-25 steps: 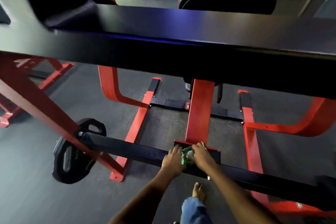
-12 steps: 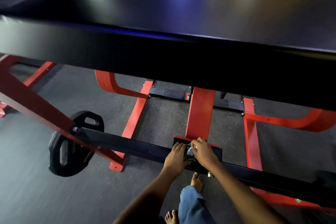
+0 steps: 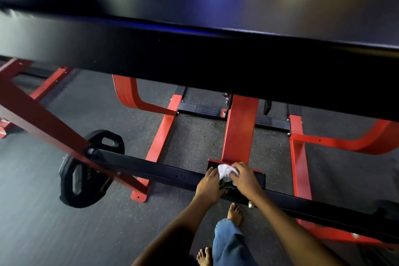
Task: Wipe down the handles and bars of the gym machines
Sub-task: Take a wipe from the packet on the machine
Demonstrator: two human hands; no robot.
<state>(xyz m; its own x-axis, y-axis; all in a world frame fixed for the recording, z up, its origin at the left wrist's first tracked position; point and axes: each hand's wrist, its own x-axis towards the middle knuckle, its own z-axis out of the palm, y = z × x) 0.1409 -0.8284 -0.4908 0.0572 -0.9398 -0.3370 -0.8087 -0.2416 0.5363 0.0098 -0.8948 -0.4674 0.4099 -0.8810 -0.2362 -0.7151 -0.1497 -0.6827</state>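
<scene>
1. The right hand [image 3: 245, 176] has its fingers curled over a white cloth [image 3: 225, 171] and presses it onto the low black crossbar [image 3: 151, 168], right where the red upright [image 3: 239, 131] meets it at a black bracket.
2. The left hand [image 3: 208, 185] lies just beside the cloth on the same bar, fingers bent over its top edge; a small green thing shows between the hands, and I cannot tell which hand has it or what it is.
3. To do this stroke well, I would keep the cloth flat under the palm and work round the bracket's edges, then slide outward along the bar.
4. The left hand can steady the bar, as it may swing.
5. Farther left, a black weight plate [image 3: 86, 170] hangs on the bar's end; the bar toward it looks yet to be wiped.
6. Bare feet stand close under the bar on the rubber floor [image 3: 194, 140], so keep toes clear.
</scene>
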